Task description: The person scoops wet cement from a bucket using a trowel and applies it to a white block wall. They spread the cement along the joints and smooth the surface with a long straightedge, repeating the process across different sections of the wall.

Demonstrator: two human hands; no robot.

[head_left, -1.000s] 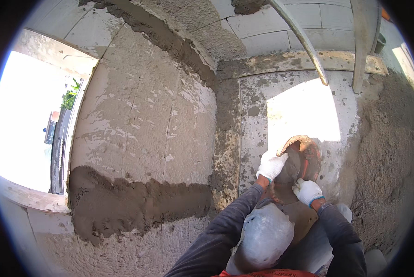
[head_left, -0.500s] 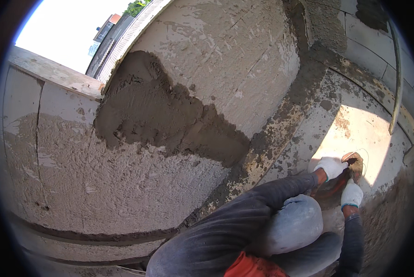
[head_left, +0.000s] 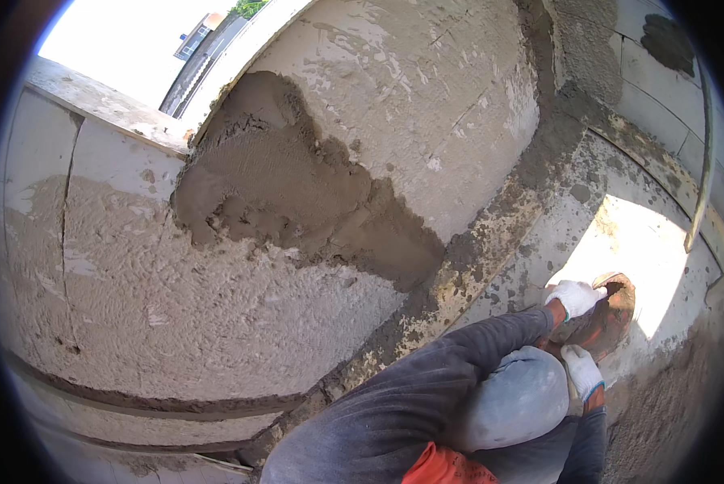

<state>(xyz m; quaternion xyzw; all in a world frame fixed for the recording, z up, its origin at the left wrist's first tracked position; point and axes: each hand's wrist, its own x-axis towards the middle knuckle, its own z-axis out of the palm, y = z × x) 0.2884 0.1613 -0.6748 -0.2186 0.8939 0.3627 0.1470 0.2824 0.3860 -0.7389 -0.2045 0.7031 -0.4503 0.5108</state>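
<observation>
Low at the right, a round, reddish-brown container caked with mortar (head_left: 612, 323), like a bucket or tub, lies tilted with its dark opening at the far side. My left hand (head_left: 573, 298), in a white knit glove, is closed on its rim beside the opening. My right hand (head_left: 581, 368), gloved the same way, is curled against its near lower side; the fingertips are partly hidden. What the container holds is too dark to make out.
Wet grey mortar (head_left: 297, 185) covers part of the rough wall (head_left: 241, 323) to the left. A mortar-spattered ledge (head_left: 491, 250) runs along the wall's base. A long thin pole (head_left: 705, 169) leans at the right. My bent knee (head_left: 519, 395) is close to both hands.
My right hand has moved from the container's right side down and left to its near lower side. The left hand stays at the rim. More of the container's body shows.
</observation>
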